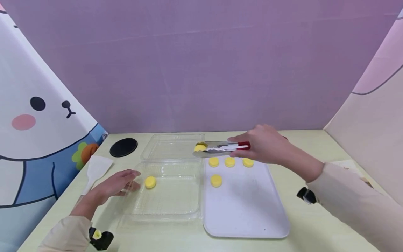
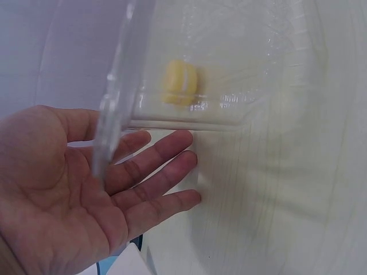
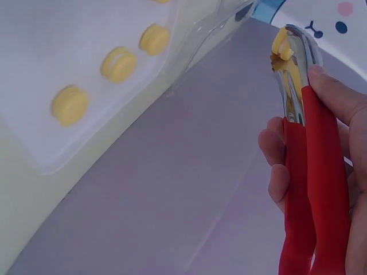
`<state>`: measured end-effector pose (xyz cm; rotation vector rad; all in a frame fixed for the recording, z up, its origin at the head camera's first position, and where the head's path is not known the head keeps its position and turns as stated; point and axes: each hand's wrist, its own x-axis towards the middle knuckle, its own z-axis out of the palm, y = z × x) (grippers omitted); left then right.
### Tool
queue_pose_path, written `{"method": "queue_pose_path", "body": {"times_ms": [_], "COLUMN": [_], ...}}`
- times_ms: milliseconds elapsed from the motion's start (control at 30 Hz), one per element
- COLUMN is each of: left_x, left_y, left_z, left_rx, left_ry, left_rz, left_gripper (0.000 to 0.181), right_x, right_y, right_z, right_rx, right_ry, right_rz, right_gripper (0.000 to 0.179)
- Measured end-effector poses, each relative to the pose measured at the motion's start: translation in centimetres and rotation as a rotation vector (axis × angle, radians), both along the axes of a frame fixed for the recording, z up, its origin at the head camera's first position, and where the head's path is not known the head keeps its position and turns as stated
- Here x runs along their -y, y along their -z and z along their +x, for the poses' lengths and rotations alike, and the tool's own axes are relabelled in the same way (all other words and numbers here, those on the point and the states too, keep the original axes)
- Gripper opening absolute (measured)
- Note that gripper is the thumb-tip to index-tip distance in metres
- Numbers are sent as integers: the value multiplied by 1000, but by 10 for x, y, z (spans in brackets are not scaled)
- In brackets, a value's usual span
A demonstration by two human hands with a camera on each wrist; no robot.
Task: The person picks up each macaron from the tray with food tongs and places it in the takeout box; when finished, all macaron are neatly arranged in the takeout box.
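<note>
My right hand (image 1: 266, 144) grips red-handled metal tongs (image 3: 324, 177), which pinch a yellow macaron (image 3: 281, 43) between their tips. In the head view the tongs hang above the back left corner of a white tray (image 1: 245, 213). On that tray lie several more macarons (image 1: 216, 180). A clear plastic container (image 1: 167, 208) stands left of the tray, with one macaron (image 1: 150, 182) in its left part. My left hand (image 2: 74, 189) is at the container's left edge, fingers extended and palm facing the wall; whether it touches the rim I cannot tell.
The container's clear lid (image 1: 173, 147) lies open behind it. A black round disc (image 1: 124, 147) sits at the back left, and a white spatula (image 1: 98, 168) lies beyond my left hand. A purple backdrop (image 1: 201, 70) rises along the table's far edge.
</note>
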<state>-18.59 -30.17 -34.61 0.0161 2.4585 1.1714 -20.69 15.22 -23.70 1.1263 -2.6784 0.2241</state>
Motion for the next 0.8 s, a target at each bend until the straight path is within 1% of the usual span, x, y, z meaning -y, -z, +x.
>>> {"method": "queue_pose_path", "body": {"times_ms": [133,233,300,467,567,700,800], "left_x": [0,0,1,0,0,1,0], "left_y": [0,0,1,1,1,0,0], "left_z": [0,0,0,1,0,-1,-1], "left_rx": [-2,-2,0,5,5,6,8], "left_ry": [9,12,8,-9,0,5,-2], "left_rz": [6,10,10,5,9,10,1], "left_gripper": [54,53,52,50,51,52,52], "right_x": [22,38,49,72,83,95,102], "right_y": [-1,-1,-1,1,6,13,19], "right_z": [-6,-9,-10,-12,-14,-17,-19], "right_rx": [-27,-26,-17,48,73,70,74], "right_ry": [-52,-73,-82,-83,-99,-129,-136], "right_rz": [46,80,104,153,170,198,214], "right_gripper": [42,41,41,40,36,25,21]}}
